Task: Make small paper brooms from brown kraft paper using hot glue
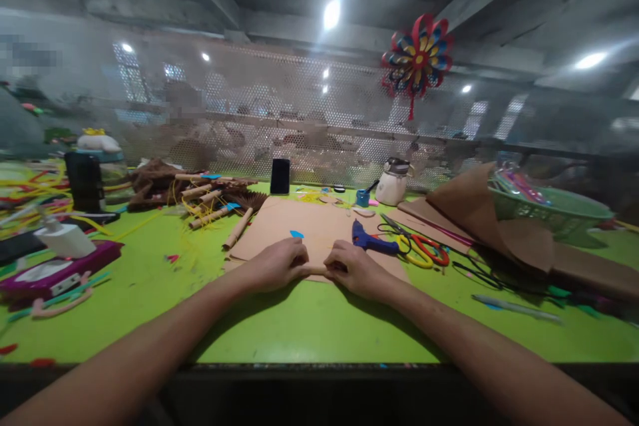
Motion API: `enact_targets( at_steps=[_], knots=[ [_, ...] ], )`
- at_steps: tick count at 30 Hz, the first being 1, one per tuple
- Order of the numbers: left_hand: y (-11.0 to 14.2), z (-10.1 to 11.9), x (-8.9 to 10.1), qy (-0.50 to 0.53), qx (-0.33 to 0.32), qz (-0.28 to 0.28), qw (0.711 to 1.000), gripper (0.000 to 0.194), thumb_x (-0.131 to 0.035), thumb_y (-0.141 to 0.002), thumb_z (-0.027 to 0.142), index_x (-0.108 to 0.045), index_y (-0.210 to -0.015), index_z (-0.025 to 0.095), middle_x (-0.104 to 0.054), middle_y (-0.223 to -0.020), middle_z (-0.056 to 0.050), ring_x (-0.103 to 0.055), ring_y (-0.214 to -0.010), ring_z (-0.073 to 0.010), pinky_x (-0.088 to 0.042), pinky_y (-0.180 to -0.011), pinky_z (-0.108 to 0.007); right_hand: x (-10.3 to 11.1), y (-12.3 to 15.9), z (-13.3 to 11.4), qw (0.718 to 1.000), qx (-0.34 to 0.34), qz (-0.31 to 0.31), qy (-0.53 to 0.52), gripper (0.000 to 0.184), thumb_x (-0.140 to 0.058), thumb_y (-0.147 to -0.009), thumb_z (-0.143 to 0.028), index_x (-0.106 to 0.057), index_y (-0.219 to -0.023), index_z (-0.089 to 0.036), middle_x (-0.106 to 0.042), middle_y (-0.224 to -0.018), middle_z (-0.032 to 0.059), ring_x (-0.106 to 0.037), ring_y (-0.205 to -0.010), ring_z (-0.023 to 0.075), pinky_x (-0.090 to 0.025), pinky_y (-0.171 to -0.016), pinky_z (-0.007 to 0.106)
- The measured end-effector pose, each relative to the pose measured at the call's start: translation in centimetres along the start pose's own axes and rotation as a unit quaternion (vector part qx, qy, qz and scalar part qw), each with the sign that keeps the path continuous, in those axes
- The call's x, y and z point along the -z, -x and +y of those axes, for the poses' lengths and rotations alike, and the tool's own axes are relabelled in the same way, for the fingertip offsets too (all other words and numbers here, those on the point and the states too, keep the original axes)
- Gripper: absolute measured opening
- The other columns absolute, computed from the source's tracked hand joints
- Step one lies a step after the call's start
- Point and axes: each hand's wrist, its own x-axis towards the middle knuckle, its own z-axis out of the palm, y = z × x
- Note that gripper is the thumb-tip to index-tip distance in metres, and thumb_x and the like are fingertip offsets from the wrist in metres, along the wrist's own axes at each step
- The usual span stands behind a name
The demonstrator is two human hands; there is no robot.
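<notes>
My left hand (280,261) and my right hand (357,269) are closed on a narrow rolled tube of brown paper (315,269), one at each end. The tube lies along the near edge of a stack of brown kraft paper sheets (279,216) on the green table. A small blue paper piece (296,234) rests on the sheets just beyond my left hand. Beside my right hand lies a blue glue gun (372,239), with yellow-handled scissors (417,253) and red-handled scissors (433,247) to its right.
Finished-looking paper rolls (210,203) are heaped at the left. A purple power strip (62,269) with a white plug stands at far left. A green basket (554,206), folded brown paper (469,206), a pen (516,307) and a white jug (392,185) are on the right. A phone (280,176) leans at the back.
</notes>
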Motion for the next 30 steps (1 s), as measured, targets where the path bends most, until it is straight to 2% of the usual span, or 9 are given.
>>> enact_targets(
  at_steps=[11,14,19,25,27,30],
  knots=[
    [-0.1,0.0,-0.2,0.000,-0.007,-0.007,1.000,0.033,-0.045,-0.085,0.046,-0.060,-0.082,0.016,-0.057,-0.082,-0.006,-0.050,-0.073,-0.0169,-0.035,-0.064,-0.027,0.6,0.3,-0.2,0.999,-0.016,-0.033,-0.005,0.005,-0.061,-0.079,-0.020,-0.060,-0.078,-0.015,-0.054,-0.079,0.0036,-0.049,-0.072,0.0132,-0.038,-0.062,0.024],
    [0.0,0.1,-0.2,0.006,-0.007,-0.009,1.000,0.033,-0.044,-0.085,0.044,-0.060,-0.083,0.016,-0.056,-0.084,-0.007,-0.050,-0.074,-0.0175,-0.035,-0.064,-0.027,1.1,0.2,-0.4,0.999,-0.020,-0.030,-0.026,0.010,-0.055,-0.084,-0.023,-0.062,-0.082,-0.016,-0.056,-0.080,0.0042,-0.051,-0.073,0.0136,-0.039,-0.065,0.025],
    [0.2,0.3,0.0,0.020,-0.010,-0.012,1.000,0.027,-0.045,-0.085,0.038,-0.059,-0.084,0.016,-0.056,-0.085,-0.007,-0.049,-0.074,-0.0179,-0.035,-0.065,-0.027,1.6,-0.2,-0.1,0.996,-0.059,0.052,-0.046,0.029,-0.040,-0.092,-0.028,-0.059,-0.072,-0.016,-0.055,-0.073,0.0038,-0.050,-0.070,0.0139,-0.039,-0.066,0.027],
    [0.3,-0.1,0.8,0.034,0.034,-0.016,0.999,0.025,-0.044,-0.085,0.037,-0.058,-0.084,0.017,-0.058,-0.079,-0.006,-0.047,-0.067,-0.0167,-0.032,-0.061,-0.027,2.1,-0.3,0.1,0.993,-0.057,0.098,-0.043,0.028,-0.042,-0.091,-0.028,-0.058,-0.071,-0.017,-0.056,-0.072,0.0041,-0.051,-0.072,0.0156,-0.040,-0.069,0.028],
    [0.2,-0.6,1.5,0.041,0.054,-0.017,0.998,0.024,-0.044,-0.084,0.036,-0.059,-0.085,0.017,-0.059,-0.079,-0.005,-0.047,-0.067,-0.0162,-0.032,-0.060,-0.027,2.8,-0.4,0.0,0.985,-0.059,0.160,-0.027,0.024,-0.044,-0.090,-0.028,-0.059,-0.075,-0.017,-0.058,-0.076,0.0052,-0.052,-0.077,0.0172,-0.041,-0.073,0.030],
    [-0.1,-1.4,2.9,0.073,0.095,0.007,0.993,0.025,-0.048,-0.081,0.037,-0.060,-0.084,0.016,-0.059,-0.076,-0.004,-0.048,-0.068,-0.0156,-0.032,-0.060,-0.026,4.2,-0.6,-0.1,0.954,-0.060,0.293,0.006,0.019,-0.046,-0.088,-0.028,-0.061,-0.083,-0.017,-0.059,-0.087,0.0072,-0.052,-0.088,0.0199,-0.040,-0.083,0.035]
  ],
)
